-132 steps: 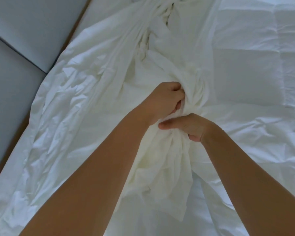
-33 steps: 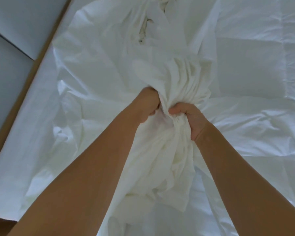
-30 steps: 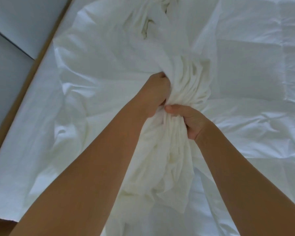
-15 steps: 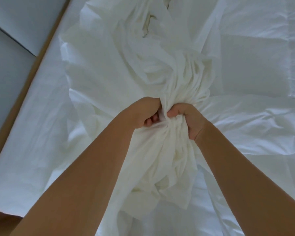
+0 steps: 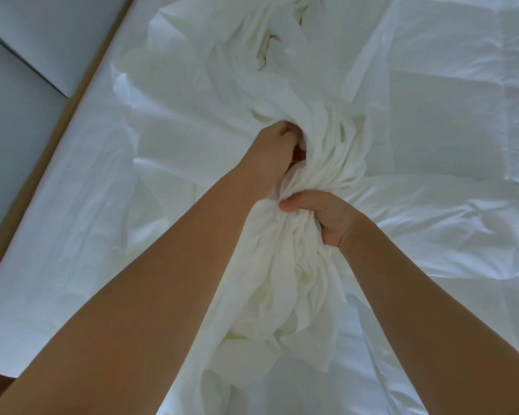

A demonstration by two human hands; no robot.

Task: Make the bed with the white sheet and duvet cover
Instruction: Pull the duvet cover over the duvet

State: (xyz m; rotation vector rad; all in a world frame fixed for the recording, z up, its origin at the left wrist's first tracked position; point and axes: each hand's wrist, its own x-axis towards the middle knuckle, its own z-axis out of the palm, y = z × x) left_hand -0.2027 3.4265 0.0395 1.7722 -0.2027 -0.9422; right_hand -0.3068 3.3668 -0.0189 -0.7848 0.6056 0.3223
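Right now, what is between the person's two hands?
In the head view, a bunched rope of creamy white fabric fills the gap between the left hand and right hand; both grip it.

The bunched duvet cover [image 5: 297, 280] is a plain creamy white, the sheet [image 5: 72, 223] a cooler plain white, the duvet [image 5: 450, 97] white with stitched large squares, the bed frame [image 5: 44, 161] light brown, and the surface [image 5: 12, 121] beside it grey with a dark seam.

Fingers mostly hidden

Fingertips of your left hand [image 5: 277, 151] are buried in the bunched white cloth [image 5: 297, 265], and your right hand [image 5: 327, 217] hides its fingers under it too.
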